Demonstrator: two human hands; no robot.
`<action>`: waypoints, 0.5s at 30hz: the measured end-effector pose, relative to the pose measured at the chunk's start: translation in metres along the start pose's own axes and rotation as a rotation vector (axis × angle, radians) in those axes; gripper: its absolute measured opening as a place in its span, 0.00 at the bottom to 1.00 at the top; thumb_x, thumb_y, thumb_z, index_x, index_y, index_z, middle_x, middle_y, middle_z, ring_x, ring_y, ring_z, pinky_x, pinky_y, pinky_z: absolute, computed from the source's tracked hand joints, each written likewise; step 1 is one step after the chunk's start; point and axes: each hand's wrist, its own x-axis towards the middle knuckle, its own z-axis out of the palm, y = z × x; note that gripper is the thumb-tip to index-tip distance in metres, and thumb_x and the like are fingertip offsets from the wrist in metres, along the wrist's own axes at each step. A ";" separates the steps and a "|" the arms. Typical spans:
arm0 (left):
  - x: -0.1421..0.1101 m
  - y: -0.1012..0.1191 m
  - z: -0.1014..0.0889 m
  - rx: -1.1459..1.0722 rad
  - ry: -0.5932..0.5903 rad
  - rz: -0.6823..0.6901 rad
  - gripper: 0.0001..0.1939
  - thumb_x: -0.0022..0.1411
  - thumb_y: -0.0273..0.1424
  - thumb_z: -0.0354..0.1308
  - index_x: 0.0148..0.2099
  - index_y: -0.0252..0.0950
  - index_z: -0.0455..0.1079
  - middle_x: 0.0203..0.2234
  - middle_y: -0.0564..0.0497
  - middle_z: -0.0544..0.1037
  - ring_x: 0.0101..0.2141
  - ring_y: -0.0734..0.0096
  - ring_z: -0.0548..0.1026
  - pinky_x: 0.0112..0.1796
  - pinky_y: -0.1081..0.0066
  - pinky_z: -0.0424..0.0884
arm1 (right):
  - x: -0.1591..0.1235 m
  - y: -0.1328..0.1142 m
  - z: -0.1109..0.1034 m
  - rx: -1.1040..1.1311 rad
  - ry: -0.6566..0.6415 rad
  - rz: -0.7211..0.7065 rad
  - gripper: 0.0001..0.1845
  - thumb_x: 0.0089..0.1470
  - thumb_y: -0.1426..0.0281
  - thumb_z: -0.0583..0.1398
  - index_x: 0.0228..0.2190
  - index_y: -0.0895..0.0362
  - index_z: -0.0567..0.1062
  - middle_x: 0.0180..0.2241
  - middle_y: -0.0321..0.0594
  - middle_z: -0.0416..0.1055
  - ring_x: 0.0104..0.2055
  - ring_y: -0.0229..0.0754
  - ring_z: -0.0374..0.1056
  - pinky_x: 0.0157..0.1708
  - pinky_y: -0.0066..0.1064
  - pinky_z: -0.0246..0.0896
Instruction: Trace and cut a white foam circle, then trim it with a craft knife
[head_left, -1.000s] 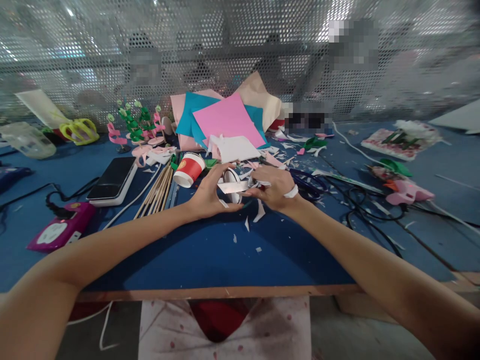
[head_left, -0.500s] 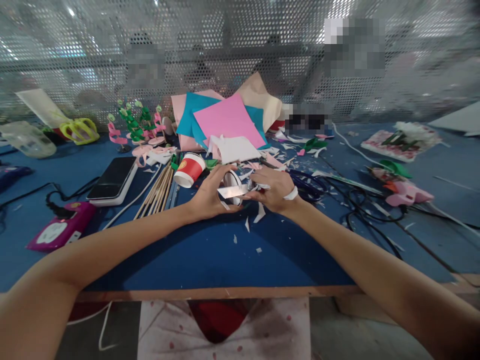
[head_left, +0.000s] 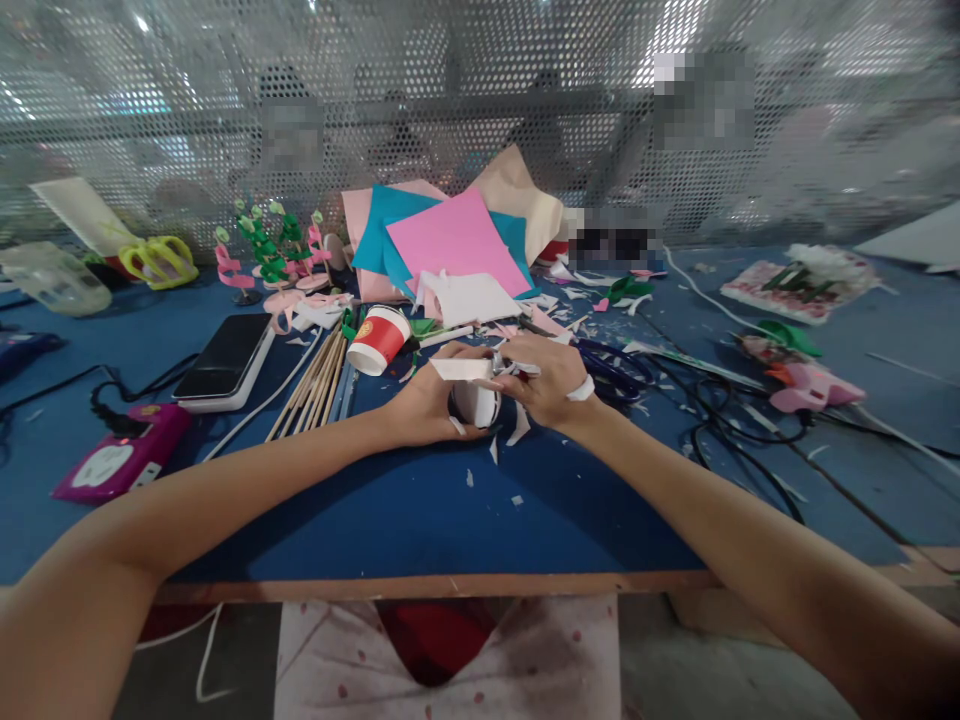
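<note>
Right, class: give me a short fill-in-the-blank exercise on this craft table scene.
1. The red cup lies tipped beside a bundle of wooden ___.
2. The top sheet on the paper pile is ___.
3. Both hands, left hand and right hand, hold a strip of ___ paper.
4. The table cover is ___.

Missing words: sticks; pink; white; blue

White paper strip (head_left: pixel 459 369), blue table (head_left: pixel 420 510), red paper cup (head_left: pixel 379 340), pink sheet (head_left: pixel 455 240), teal sheet (head_left: pixel 386 215), magenta device (head_left: pixel 124 452)
</note>
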 end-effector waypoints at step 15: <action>-0.002 -0.012 0.003 -0.135 0.146 -0.226 0.45 0.42 0.36 0.69 0.60 0.36 0.54 0.56 0.38 0.62 0.57 0.49 0.61 0.57 0.49 0.59 | -0.001 0.011 0.007 0.070 -0.039 0.043 0.37 0.57 0.44 0.35 0.19 0.56 0.67 0.17 0.39 0.63 0.23 0.38 0.60 0.24 0.29 0.49</action>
